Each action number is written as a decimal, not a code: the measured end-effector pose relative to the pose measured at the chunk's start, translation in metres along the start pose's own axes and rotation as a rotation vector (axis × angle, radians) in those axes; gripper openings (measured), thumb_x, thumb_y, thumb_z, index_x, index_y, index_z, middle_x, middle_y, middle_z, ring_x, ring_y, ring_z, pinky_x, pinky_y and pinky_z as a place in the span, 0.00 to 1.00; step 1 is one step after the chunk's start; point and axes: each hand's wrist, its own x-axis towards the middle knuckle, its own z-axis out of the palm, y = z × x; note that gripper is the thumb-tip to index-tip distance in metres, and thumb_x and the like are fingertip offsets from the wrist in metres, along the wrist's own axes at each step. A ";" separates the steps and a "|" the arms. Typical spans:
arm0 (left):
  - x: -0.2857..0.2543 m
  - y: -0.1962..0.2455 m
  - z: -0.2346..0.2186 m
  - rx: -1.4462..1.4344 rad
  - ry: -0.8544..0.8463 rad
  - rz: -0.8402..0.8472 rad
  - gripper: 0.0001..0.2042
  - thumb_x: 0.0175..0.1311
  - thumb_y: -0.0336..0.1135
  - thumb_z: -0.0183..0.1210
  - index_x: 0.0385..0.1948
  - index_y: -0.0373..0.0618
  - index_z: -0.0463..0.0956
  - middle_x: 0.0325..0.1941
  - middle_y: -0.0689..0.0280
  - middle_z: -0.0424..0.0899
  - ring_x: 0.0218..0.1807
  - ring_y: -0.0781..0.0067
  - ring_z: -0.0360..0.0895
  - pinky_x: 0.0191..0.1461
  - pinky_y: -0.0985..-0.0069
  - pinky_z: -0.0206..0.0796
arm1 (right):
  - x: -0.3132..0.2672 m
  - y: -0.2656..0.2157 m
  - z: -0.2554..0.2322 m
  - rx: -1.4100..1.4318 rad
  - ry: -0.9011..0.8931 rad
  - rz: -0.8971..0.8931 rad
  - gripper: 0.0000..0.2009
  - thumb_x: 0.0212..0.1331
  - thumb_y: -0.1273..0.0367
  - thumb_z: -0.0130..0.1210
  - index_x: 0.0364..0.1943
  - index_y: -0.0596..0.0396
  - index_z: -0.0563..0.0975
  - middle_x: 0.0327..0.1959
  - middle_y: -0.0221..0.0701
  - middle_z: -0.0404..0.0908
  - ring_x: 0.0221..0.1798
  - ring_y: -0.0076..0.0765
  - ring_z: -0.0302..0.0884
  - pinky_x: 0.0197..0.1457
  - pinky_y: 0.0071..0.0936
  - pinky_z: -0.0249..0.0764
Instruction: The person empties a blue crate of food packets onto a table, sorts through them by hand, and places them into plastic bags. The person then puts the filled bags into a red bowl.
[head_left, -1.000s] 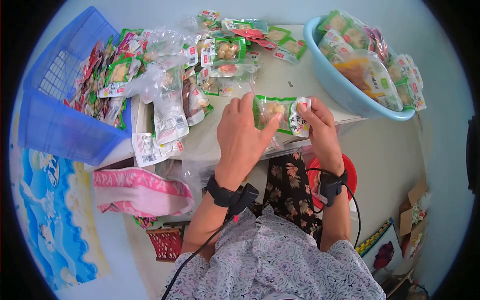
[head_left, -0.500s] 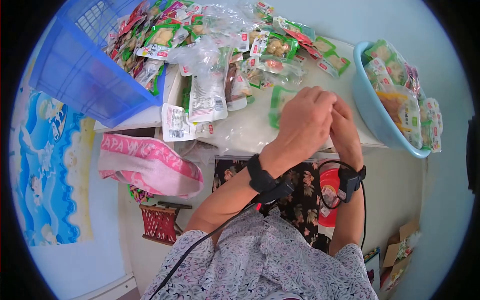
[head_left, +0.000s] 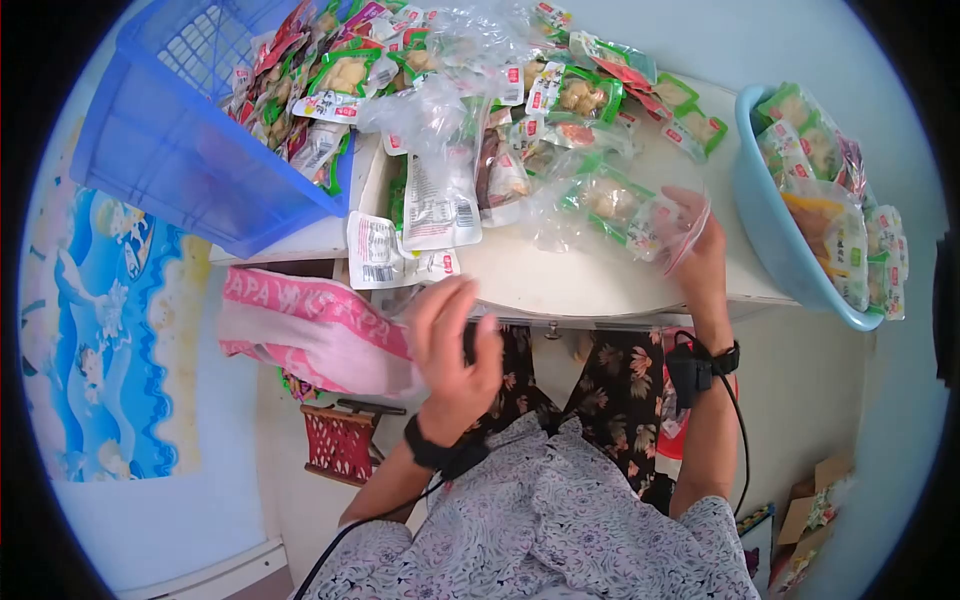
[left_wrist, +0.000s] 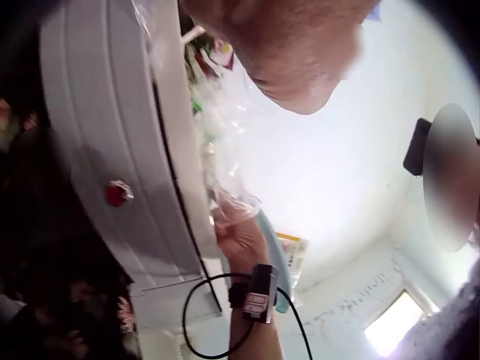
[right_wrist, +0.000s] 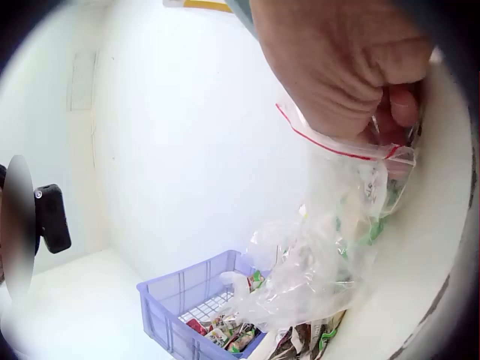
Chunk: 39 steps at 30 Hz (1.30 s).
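Note:
My right hand (head_left: 702,255) is at the mouth of a clear zip bag (right_wrist: 319,180), its fingers curled at the red-edged opening and partly behind the plastic. Inside the bag lies a green-and-white snack packet (head_left: 612,200) with pale pieces showing through its window. Bag and packet lie low over the white table (head_left: 560,275). My left hand (head_left: 455,355) is off to the left, above the table's front edge, with loosely bent fingers and nothing in them. The left wrist view shows part of that hand close up, and the right hand (left_wrist: 244,240) farther off with the bag.
A blue plastic crate (head_left: 200,150) of snack packets tips toward the table at the left. Packets and crumpled clear bags (head_left: 440,120) pile up beside it. To the right stands a light-blue basin (head_left: 765,230) holding filled bags. A pink towel (head_left: 310,325) hangs at the front edge.
The packet, held between both hands earlier, now lies inside the clear bag. My left hand has let go and moved left toward the body; the right stays at the bag. The head view has shifted.

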 end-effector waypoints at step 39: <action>0.099 -0.042 0.013 0.403 -0.250 0.014 0.22 0.66 0.23 0.56 0.63 0.33 0.74 0.79 0.47 0.60 0.79 0.39 0.57 0.79 0.53 0.55 | -0.012 -0.015 0.000 0.253 0.076 0.138 0.19 0.67 0.72 0.65 0.58 0.65 0.75 0.37 0.27 0.82 0.37 0.19 0.79 0.33 0.20 0.74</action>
